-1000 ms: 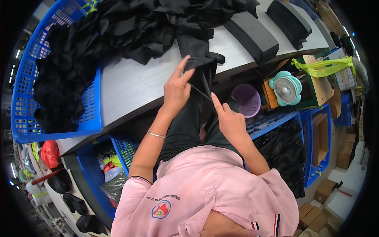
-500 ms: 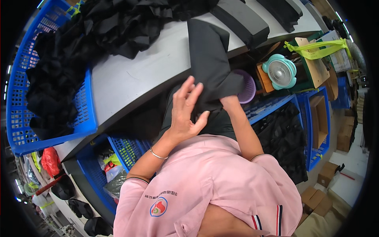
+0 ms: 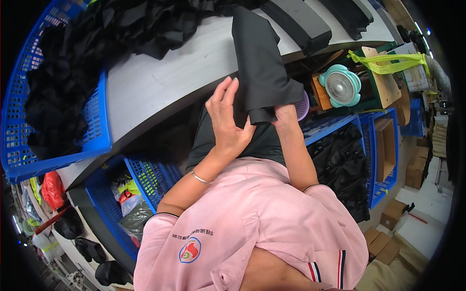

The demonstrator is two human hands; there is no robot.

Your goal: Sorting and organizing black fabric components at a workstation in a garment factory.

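A black fabric piece (image 3: 264, 63) reaches from the grey table's edge down over my lap, its lower end folded or curled. My right hand (image 3: 285, 115) grips that lower end at its right side, the fingers partly hidden in the cloth. Beside the left edge of the cloth is my left hand (image 3: 227, 119), open with its fingers stretched upward. Its thumb tip is at the fabric's lower corner; whether it presses on it I cannot tell.
A heap of black cloth pieces (image 3: 58, 92) fills a blue basket (image 3: 53, 167) and spreads along the grey table (image 3: 145, 87). Stacked black pieces (image 3: 298, 26) lie at the far right. A teal fan (image 3: 341, 86), a purple basket (image 3: 303, 107) and a blue crate (image 3: 386, 160) stand on the right.
The fabric's lower end has been drawn straighter and now shows a curled edge between my hands. My left hand has moved slightly up, its thumb now at the cloth. The view has shifted slightly.
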